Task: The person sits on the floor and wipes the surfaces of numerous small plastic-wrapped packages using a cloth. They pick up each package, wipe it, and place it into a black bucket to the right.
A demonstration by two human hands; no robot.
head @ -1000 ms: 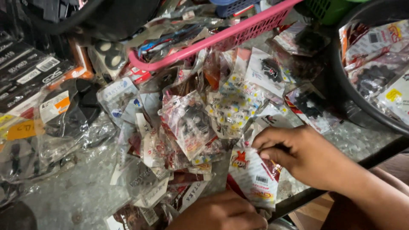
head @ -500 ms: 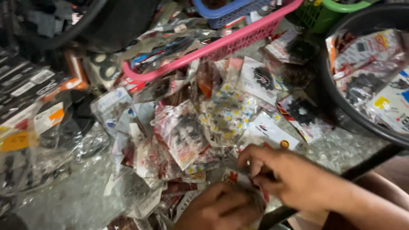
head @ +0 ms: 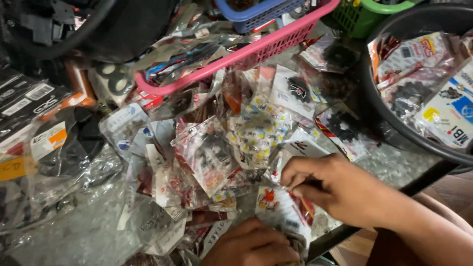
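Head view: the right hand [head: 340, 189] lies near the worktop's [head: 394, 160] front edge, its fingers curled in and pinched on the upper edge of a clear plastic packet [head: 283, 212] with a white, red and orange printed card inside. The packet lies flat on the heap just inside that edge, partly under the hand. The left hand [head: 253, 244] sits lower, at the very front edge, knuckles up and fingers bent down over the packet's lower end and a dark item beneath; whether it grips or merely presses I cannot tell, as the fingertips are hidden.

The packet looks light and thin, a soft, slick film sleeve around a stiffer card and a small part. I judge that it would bend and slide easily against its neighbours, so a pinch at the sealed top edge or a corner, where the card backs the film, seems the surest hold.

Around it, many similar packets [head: 207, 152] of small dark parts lie overlapping across the middle of the worktop. A pink basket [head: 236, 54] stands toward the back edge with a blue basket [head: 256, 12] behind it and a green one [head: 364, 15] at the back right corner. A black tub [head: 394, 133] holding larger packets sits at the right edge. Black boxed goods [head: 29, 98] lie along the left edge.
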